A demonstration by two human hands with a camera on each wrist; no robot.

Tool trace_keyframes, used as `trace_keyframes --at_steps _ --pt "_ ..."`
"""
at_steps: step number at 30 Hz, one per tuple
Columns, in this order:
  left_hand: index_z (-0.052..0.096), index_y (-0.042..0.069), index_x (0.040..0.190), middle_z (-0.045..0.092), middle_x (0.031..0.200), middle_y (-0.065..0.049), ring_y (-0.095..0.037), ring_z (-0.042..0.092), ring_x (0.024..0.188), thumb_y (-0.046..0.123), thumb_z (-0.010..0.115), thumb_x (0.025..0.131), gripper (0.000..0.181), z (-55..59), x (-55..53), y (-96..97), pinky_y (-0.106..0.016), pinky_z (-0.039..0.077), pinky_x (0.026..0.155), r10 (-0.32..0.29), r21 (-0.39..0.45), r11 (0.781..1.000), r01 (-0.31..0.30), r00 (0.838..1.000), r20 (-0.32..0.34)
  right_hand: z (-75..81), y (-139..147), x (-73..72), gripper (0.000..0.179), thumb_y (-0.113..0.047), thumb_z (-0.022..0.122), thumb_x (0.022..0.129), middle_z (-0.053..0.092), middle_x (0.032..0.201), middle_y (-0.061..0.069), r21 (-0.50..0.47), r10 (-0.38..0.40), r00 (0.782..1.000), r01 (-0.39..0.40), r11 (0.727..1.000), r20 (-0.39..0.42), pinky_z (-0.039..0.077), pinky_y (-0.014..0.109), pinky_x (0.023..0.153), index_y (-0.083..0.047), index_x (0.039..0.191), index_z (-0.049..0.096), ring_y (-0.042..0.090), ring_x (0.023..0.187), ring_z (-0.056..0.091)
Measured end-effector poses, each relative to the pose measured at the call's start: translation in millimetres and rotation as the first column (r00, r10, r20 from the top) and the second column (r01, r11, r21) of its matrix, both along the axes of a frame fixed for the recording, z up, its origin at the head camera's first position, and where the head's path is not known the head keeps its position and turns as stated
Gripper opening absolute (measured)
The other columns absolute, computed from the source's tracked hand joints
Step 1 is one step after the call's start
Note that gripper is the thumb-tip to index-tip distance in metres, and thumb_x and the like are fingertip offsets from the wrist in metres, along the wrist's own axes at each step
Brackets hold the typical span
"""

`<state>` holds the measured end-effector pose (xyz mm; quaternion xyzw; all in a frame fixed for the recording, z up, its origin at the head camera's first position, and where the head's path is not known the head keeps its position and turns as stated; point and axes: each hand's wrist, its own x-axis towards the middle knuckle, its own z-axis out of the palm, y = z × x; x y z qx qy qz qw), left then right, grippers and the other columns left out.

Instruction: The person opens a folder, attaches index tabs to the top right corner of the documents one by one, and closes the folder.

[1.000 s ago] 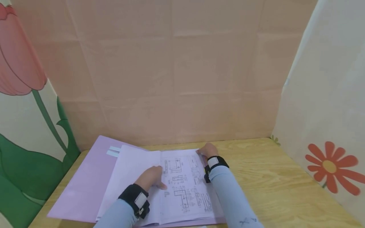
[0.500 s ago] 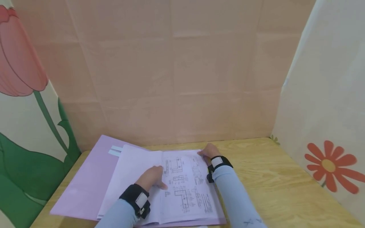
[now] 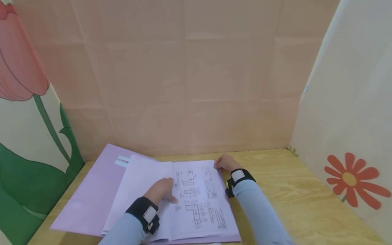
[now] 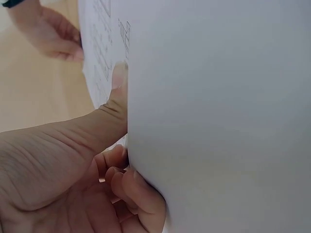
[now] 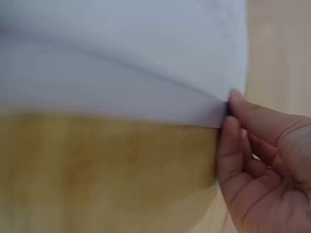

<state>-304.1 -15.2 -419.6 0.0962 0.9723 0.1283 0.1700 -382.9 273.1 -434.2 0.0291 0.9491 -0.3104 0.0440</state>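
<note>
A stack of paper sheets (image 3: 199,224) lies spread over a purple folder (image 3: 82,204), its right page bearing line drawings. My left hand (image 3: 160,190) is at the fold between the pages. In the left wrist view its thumb (image 4: 119,94) lies along the fold and its curled fingers (image 4: 141,194) grip the paper there; part of the thumb tip is hidden behind the sheet edge. My right hand (image 3: 227,162) pinches the top right corner of the sheets. The right wrist view shows that corner between thumb (image 5: 257,114) and forefinger, with two layers meeting there.
A wooden table (image 3: 275,197) extends to the right of the papers. White labels (image 3: 121,161) are on the folder's left cover. A beige sheet (image 3: 196,81) hangs behind the table, and flower-print sheets (image 3: 346,109) flank both sides.
My right hand has shifted slightly right and its fingers have drawn in at the page corner. The right sleeve and wrist strap moved outward; the left hand has stayed at the fold.
</note>
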Motion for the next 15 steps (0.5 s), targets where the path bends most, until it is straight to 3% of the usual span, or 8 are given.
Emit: trace_keyframes --at_steps 3,6,8,13,15 --pt "0.055 -0.001 0.125 0.064 0.112 -0.018 -0.031 0.062 0.1 0.032 0.087 0.066 0.074 1.0 -0.6 -1.5 -0.045 0.05 0.094 -0.016 0.001 1.0 0.016 1.0 -0.009 -1.4 0.3 -6.6 0.008 -0.011 0.076 0.082 0.068 0.071 0.003 -0.012 -0.092 0.995 0.093 0.996 0.047 0.043 0.027 0.065 -0.003 0.082 0.076 0.018 0.067 0.058" --pt "0.055 -0.001 0.125 0.064 0.113 -0.019 -0.033 0.062 0.102 0.033 0.086 0.067 0.075 -0.4 -0.1 -4.1 -0.047 0.05 0.094 -0.025 0.021 0.999 0.025 1.0 -0.015 -3.4 -2.4 -14.2 0.011 -0.016 0.079 0.079 0.068 0.07 0.002 0.001 -0.189 0.976 0.19 0.982 0.107 0.041 0.03 0.068 -0.006 0.08 0.076 0.019 0.069 0.058" --pt "0.054 -0.002 0.127 0.063 0.115 -0.02 -0.034 0.061 0.105 0.033 0.086 0.067 0.076 -1.4 0.4 -5.3 -0.048 0.049 0.095 -0.026 0.029 0.999 0.026 1.0 -0.011 -4.9 -4.9 -16.7 0.014 -0.02 0.081 0.078 0.065 0.067 0.001 0.012 -0.22 0.967 0.22 0.975 0.126 0.039 0.03 0.067 -0.007 0.077 0.075 0.02 0.068 0.056" --pt "0.056 -0.001 0.124 0.064 0.113 -0.02 -0.034 0.062 0.102 0.033 0.086 0.065 0.075 -2.4 1.3 -6.6 -0.048 0.05 0.093 -0.019 0.022 1.0 0.019 0.999 -0.033 -7.0 -8.1 -17.6 0.023 -0.025 0.081 0.078 0.053 0.057 0.0 0.046 -0.188 0.978 0.184 0.982 0.094 0.036 0.029 0.061 -0.007 0.069 0.071 0.018 0.061 0.051" --pt "0.056 -0.001 0.123 0.064 0.111 -0.019 -0.033 0.062 0.101 0.033 0.086 0.064 0.074 -5.2 -0.5 -6.7 -0.048 0.05 0.092 -0.011 0.025 1.0 0.012 0.999 -0.032 -8.0 -4.3 -19.4 0.018 -0.023 0.08 0.079 0.057 0.059 -0.001 0.043 -0.152 0.983 0.149 0.988 0.099 0.038 0.029 0.062 -0.007 0.073 0.073 0.017 0.061 0.052"
